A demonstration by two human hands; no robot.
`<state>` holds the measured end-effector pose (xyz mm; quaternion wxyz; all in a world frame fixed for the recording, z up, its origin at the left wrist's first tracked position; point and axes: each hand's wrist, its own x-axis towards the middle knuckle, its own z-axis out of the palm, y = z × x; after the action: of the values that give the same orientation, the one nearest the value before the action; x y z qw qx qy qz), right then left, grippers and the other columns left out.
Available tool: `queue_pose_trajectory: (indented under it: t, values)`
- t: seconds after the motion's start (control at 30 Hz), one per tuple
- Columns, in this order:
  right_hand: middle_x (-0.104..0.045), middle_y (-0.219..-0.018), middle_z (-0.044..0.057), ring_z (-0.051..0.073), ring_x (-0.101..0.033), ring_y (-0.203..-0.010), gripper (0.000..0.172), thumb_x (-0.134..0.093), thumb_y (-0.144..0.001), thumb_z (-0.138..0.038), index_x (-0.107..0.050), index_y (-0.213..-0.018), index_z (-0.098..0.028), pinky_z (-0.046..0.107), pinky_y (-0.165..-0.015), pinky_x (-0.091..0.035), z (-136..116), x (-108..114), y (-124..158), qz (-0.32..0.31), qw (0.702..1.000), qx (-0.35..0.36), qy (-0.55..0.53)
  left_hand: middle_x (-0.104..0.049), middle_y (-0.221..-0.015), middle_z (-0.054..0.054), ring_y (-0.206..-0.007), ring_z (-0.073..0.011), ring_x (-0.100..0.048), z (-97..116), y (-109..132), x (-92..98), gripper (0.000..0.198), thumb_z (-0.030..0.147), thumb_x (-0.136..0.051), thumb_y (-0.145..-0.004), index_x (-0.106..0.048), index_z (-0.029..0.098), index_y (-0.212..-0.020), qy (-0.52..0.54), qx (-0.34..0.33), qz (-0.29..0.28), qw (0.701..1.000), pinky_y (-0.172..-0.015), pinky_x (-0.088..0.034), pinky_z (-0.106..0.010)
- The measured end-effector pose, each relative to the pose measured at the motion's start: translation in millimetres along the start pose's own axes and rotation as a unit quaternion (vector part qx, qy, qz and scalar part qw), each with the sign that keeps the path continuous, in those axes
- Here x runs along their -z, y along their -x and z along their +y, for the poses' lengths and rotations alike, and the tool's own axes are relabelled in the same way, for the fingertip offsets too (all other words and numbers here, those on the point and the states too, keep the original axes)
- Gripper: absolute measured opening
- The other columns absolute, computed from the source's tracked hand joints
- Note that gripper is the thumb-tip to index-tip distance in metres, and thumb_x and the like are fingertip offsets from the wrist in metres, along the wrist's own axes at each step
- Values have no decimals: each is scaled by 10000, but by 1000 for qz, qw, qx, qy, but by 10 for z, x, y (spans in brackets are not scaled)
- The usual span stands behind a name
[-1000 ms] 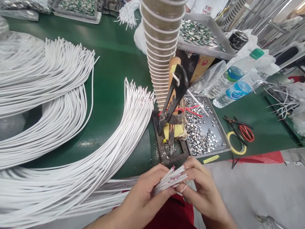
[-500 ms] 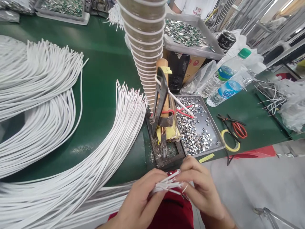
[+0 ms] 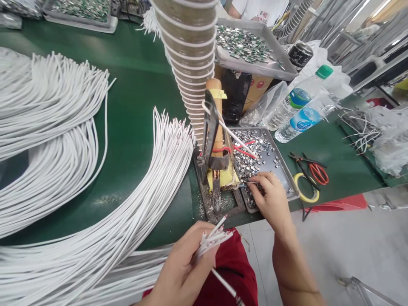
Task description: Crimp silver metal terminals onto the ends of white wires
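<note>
My left hand (image 3: 188,263) is closed around a bunch of white cables (image 3: 215,238), their stripped ends with reddish wire tips poking up past the thumb. Below that hand, one white cable (image 3: 225,284) hangs down over my lap with a metal connector (image 3: 239,301) on its end. My right hand (image 3: 269,195) reaches over the near left corner of a grey tray (image 3: 282,163) of small metal connector shells (image 3: 247,159). Its thumb and index finger pinch a small metal piece that is mostly hidden. Left of the tray stands a soldering iron (image 3: 215,123) with a wooden handle, tip down in a stand.
A thick ribbed hose (image 3: 194,68) comes down behind the iron. Large white cable bundles (image 3: 153,187) cover the left of the green table (image 3: 134,85). Bottles (image 3: 302,121), cutters (image 3: 307,161) and a yellow tape roll (image 3: 306,189) lie right. Another person (image 3: 255,9) is across the table.
My right hand has left the cable ends and moved up and forward to the tray. The left hand keeps its hold, and one cable with a connector now hangs below it.
</note>
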<state>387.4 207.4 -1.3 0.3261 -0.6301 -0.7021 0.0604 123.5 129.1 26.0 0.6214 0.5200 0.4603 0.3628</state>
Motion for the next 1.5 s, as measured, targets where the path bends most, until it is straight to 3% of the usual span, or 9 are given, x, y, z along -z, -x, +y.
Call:
queue_pose_trajectory:
  t: [0.2, 0.3, 0.4, 0.5, 0.63, 0.8, 1.0, 1.13, 1.5]
  values:
    - [-767, -1075, 80, 239, -727, -1024, 129, -541, -1045, -179, -649, -1061, -247, 403, -891, -581, -141, 120, 122, 20, 998, -16, -61, -696, -930, -6, -859, -189, -611, 64, -54, 17, 70, 245, -670, -1005, -737, 238, -1021, 48, 43, 8, 998, -858, -525, -248]
    - [-733, -992, 41, 198, -706, -945, 177, -557, -1050, -141, -661, -1123, -264, 347, -832, -574, -298, 161, 276, 22, 989, 11, -148, -653, -828, 18, -762, -168, -582, 124, -97, 37, 65, 246, -680, -975, -721, 224, -929, 56, 81, 13, 995, -783, -527, -235]
    - [-700, -937, 25, 173, -662, -829, 250, -591, -1026, -107, -648, -1207, -271, 312, -732, -560, -480, 150, 412, 7, 977, 37, -209, -634, -841, 11, -769, -162, -574, 154, -134, 42, 129, 240, -689, -956, -712, 210, -832, 47, 67, 34, 996, -793, -514, -237]
    - [-704, -914, 13, 170, -678, -806, 243, -614, -1001, -75, -634, -1143, -270, 338, -778, -582, -638, 129, 483, -29, 968, 62, -241, -637, -896, 2, -822, -168, -586, 157, -157, 32, 108, 256, -694, -955, -717, 203, -864, 71, 63, 45, 994, -830, -510, -248]
    - [-737, -1002, 34, 180, -718, -882, 283, -617, -976, -34, -645, -1146, -260, 350, -827, -594, -762, 115, 502, -80, 960, 99, -251, -607, -830, 27, -781, -160, -545, 184, -178, 20, 110, 291, -706, -945, -668, 203, -892, 125, 100, 33, 987, -789, -503, -251]
    - [-723, -985, 34, 178, -697, -868, 299, -637, -967, -25, -650, -1162, -252, 342, -801, -587, -813, 102, 492, -84, 959, 109, -249, -623, -788, 25, -748, -165, -526, 263, -224, 18, 104, 272, -715, -887, -650, 202, -846, 122, 108, 18, 987, -748, -496, -269]
    - [-687, -991, 41, 177, -678, -865, 334, -621, -966, -11, -673, -1196, -246, 354, -803, -604, -796, 109, 525, -49, 968, 121, -212, -641, -790, 15, -755, -170, -553, 278, -255, 25, 144, 260, -712, -871, -621, 205, -774, 111, 94, 31, 989, -755, -501, -275]
    - [-744, -1053, 66, 195, -754, -943, 320, -620, -955, -2, -641, -1165, -243, 344, -799, -650, -793, 88, 569, -2, 975, 119, -189, -650, -798, 23, -749, -164, -563, 247, -282, 26, 104, 261, -707, -895, -649, 203, -831, 116, 96, 43, 988, -763, -507, -269]
    - [-815, -1044, 65, 200, -813, -931, 284, -616, -971, -32, -629, -1143, -258, 383, -848, -678, -839, 13, 491, 29, 978, 150, -144, -625, -810, 27, -754, -162, -553, 230, -328, 55, 109, 302, -720, -904, -689, 200, -929, 125, 105, 55, 985, -746, -503, -264]
